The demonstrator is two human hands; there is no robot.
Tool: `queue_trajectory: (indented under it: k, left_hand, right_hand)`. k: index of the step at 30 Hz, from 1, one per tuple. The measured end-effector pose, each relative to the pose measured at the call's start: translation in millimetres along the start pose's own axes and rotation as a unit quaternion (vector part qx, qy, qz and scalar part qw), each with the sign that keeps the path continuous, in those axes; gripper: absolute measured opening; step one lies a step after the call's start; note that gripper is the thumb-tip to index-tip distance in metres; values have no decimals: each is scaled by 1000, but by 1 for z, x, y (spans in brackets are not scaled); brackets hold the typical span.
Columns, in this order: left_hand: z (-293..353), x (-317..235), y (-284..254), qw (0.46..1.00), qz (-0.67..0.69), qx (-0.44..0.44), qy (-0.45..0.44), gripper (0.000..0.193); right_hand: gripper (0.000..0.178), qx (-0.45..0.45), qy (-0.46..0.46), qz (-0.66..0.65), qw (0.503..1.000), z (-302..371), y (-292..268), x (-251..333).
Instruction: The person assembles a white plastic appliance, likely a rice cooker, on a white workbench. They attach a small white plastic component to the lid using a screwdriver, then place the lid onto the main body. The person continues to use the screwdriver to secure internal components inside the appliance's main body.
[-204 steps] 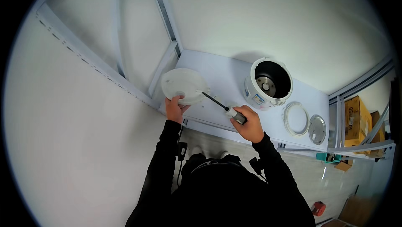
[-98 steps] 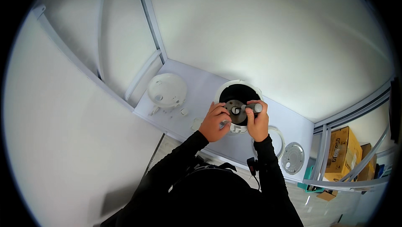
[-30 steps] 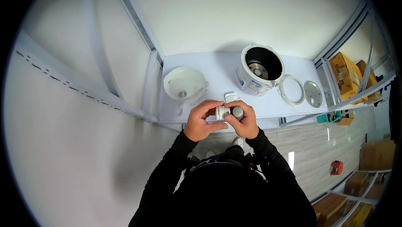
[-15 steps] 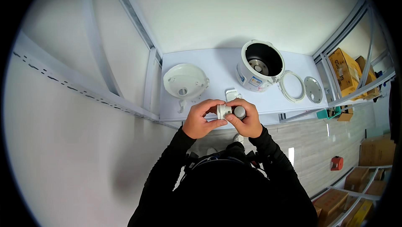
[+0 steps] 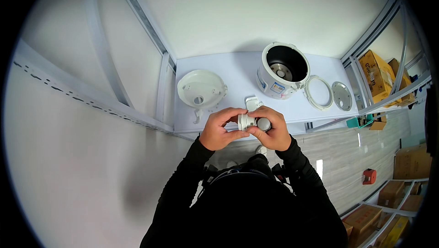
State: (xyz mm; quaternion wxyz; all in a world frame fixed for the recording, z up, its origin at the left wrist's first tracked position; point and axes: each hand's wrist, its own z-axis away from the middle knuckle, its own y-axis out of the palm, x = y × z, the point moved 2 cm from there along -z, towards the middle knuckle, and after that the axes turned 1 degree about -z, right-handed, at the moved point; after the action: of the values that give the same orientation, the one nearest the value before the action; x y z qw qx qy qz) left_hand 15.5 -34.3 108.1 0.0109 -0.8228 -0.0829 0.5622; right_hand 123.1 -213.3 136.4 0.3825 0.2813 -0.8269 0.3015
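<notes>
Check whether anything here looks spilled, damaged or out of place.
No spill or obvious damage stands out. Only oddity: the white pot stands upright without a lid, while a ring, metal plate and shallow white cover lie separately on the table, so it looks taken apart.

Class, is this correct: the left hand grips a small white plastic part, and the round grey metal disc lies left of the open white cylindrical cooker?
No: the head view shows the round grey metal disc right of the open white cylindrical cooker, not left. The left hand does grip the small white plastic part.
</notes>
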Motion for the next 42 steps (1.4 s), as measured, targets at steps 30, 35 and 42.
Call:
queue_trajectory:
  k: [30, 35, 42]
  left_hand:
    - [6, -12, 16, 998, -37, -27, 37, 59]
    - [9, -15, 16, 998, -34, -30, 43, 58]
    - [14, -21, 16, 997, -52, -26, 52, 59]
  right_hand:
    - [38, -10, 55, -23, 998, 16, -6, 8]
    - [37, -1, 48, -26, 998, 17, -3, 10]
    - [38, 12, 57, -23, 998, 18, -3, 17]
